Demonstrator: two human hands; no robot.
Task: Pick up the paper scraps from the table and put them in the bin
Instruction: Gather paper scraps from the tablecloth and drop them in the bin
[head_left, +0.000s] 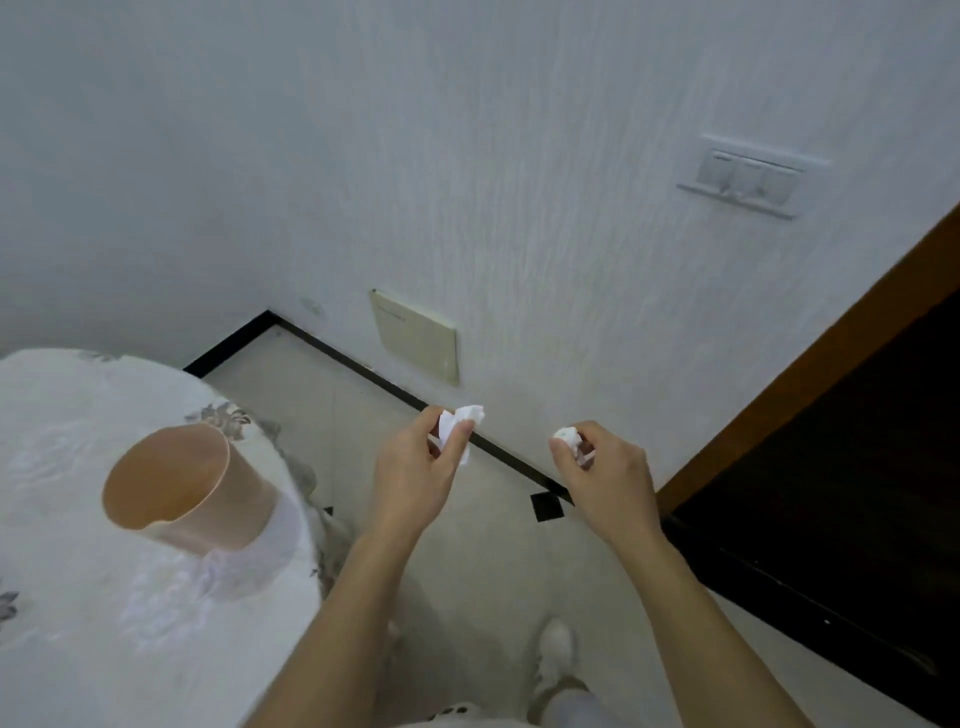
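A peach-coloured plastic bin (182, 483) stands upright on the round table (62, 597), which is covered by a white flowered cloth. Its mouth is open and I see nothing inside. My left hand (415, 467) is held out over the floor to the right of the table, pinching a crumpled white paper scrap (460, 423). My right hand (605, 470) is held further right at the same height, closed on a smaller white paper scrap (567, 435). Both hands are apart from the bin.
A white wall is straight ahead with a beige cover plate (418, 338) low down and a switch panel (748, 176) higher up. A dark wooden door (831, 467) stands at the right. Pale floor tiles and my white shoe (556, 649) lie below.
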